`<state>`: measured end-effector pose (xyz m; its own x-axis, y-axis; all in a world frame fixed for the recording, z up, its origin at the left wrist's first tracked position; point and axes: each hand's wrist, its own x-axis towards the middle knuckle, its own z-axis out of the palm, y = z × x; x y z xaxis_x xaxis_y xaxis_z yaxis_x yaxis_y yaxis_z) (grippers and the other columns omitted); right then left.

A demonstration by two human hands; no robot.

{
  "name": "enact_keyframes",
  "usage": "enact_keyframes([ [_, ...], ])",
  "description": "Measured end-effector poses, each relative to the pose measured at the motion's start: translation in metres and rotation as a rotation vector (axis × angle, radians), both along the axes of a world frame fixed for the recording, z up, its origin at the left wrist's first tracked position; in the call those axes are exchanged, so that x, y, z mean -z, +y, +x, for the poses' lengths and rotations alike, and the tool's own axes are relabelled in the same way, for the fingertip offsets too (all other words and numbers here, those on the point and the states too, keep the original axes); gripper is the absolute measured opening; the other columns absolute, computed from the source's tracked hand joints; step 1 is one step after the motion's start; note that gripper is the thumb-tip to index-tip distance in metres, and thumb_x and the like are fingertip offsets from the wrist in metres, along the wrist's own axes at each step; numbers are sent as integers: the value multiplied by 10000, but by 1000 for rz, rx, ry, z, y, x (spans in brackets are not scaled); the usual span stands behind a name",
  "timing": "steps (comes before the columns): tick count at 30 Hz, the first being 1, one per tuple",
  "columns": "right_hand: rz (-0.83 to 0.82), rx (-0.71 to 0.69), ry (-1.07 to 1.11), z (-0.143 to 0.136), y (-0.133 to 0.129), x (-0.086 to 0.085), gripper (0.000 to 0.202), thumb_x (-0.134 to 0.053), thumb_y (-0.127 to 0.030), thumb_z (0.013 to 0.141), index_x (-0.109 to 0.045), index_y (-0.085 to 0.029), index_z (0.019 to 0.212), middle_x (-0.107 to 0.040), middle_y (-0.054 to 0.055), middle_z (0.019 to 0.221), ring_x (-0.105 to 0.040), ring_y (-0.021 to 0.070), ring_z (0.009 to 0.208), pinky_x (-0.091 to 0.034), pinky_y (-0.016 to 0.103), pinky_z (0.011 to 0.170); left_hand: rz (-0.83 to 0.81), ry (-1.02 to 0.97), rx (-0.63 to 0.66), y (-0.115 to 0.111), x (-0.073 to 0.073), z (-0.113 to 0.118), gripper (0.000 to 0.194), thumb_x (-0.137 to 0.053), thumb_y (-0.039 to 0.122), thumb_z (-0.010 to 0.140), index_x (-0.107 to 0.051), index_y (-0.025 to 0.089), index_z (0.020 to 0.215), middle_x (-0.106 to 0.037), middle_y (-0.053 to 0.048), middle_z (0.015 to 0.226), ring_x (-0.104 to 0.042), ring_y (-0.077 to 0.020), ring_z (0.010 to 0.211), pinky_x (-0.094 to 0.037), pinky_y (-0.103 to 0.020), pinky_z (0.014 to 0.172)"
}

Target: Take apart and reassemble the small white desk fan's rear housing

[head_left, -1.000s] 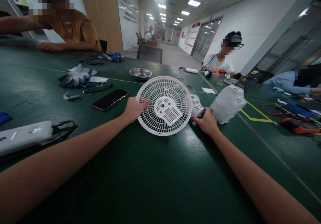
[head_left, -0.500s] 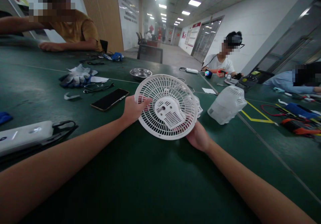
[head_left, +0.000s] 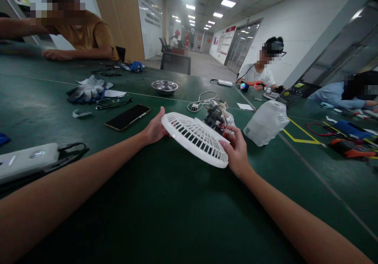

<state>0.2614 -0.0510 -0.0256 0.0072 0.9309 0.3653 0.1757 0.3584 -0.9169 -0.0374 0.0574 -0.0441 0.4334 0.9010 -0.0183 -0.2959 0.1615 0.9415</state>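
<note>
A round white fan grille (head_left: 196, 137) is tilted in front of me, its near right edge lower than its far left one. At its left rim is my left hand (head_left: 155, 128), thumb raised, its other fingers partly hidden behind the edge. My right hand (head_left: 237, 150) grips the right rim, thumb on the near side and fingers curled behind. Just beyond the grille is a dark motor (head_left: 217, 116) with wires, partly hidden by it. A white cable with a plug (head_left: 194, 106) lies behind. To the right, a translucent white plastic housing (head_left: 266, 123) rests on the green table (head_left: 177, 216).
To the left are a phone (head_left: 127, 117), work gloves (head_left: 88, 90) and a white device (head_left: 29, 161) with a strap. A steel bowl (head_left: 164, 86) stands farther back. An orange multimeter (head_left: 351, 149) lies at right. Several other people sit around the table.
The grille has turned from facing me to lying flatter, uncovering the motor and cable behind it. My left thumb has come off its face; my right fingers have shifted up its rim.
</note>
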Motion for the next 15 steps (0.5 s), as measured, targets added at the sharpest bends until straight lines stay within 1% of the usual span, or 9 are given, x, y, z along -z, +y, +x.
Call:
enact_keyframes([
  [2, 81, 6, -157, 2, 0, 0, 642, -837, -552, 794, -510, -294, 1282, -697, 36, 1082, -678, 224, 908, -573, 388, 787, -105, -1, 99, -2, -4, -3, 706, -402, 764, 995, -725, 136, 1006, -793, -155, 922, -762, -300, 897, -614, -420, 828],
  [4, 134, 21, -336, 1, 0, 0, 681, -856, -553, 774, -505, -286, 1294, -697, 76, 1172, -689, 263, 991, -578, 440, 853, -189, 10, 141, -4, -8, -3, 579, -500, 646, 1013, -752, 127, 971, -806, -159, 934, -773, -291, 898, -617, -423, 886],
  [7, 180, -3, -551, 0, 1, 0, 715, -863, -569, 764, -507, -267, 1306, -680, 127, 1266, -692, 314, 1058, -567, 522, 944, -230, 48, 120, -7, -12, 1, 301, -630, 390, 1009, -790, 134, 998, -821, -136, 1001, -779, -226, 865, -631, -346, 877],
  [9, 189, -63, -608, 2, 4, 0, 752, -844, -577, 784, -470, -266, 1358, -669, 143, 1301, -688, 323, 1080, -568, 534, 948, -228, 82, 89, -8, -13, 3, 215, -662, 288, 990, -803, 131, 1024, -821, -143, 1027, -783, -217, 853, -641, -332, 850],
  [11, 207, -88, -600, 8, 8, 0, 735, -785, -558, 849, -413, -276, 1417, -675, 130, 1285, -683, 305, 1079, -565, 524, 956, -231, 103, 64, -8, -14, 4, 193, -679, 255, 974, -809, 119, 1014, -819, -160, 1018, -786, -220, 830, -649, -337, 825],
  [12, 232, -63, -585, 12, 12, 0, 699, -745, -540, 884, -397, -279, 1431, -680, 117, 1257, -678, 291, 1057, -562, 518, 960, -234, 105, 56, -8, -15, 4, 185, -687, 248, 967, -811, 116, 1005, -818, -164, 1008, -786, -217, 819, -652, -338, 819],
  [13, 266, -5, -573, 17, 16, 0, 658, -710, -519, 908, -396, -277, 1434, -680, 108, 1230, -671, 280, 1036, -557, 515, 965, -236, 102, 51, -8, -15, 4, 176, -693, 240, 960, -813, 117, 998, -818, -163, 1000, -786, -214, 812, -653, -339, 816],
  [15, 334, 179, -590, 29, 25, 1, 616, -686, -482, 907, -433, -256, 1421, -657, 119, 1242, -647, 289, 1053, -543, 523, 980, -237, 94, 57, -8, -15, 4, 167, -692, 235, 957, -816, 127, 983, -821, -157, 987, -788, -212, 812, -655, -344, 816],
])
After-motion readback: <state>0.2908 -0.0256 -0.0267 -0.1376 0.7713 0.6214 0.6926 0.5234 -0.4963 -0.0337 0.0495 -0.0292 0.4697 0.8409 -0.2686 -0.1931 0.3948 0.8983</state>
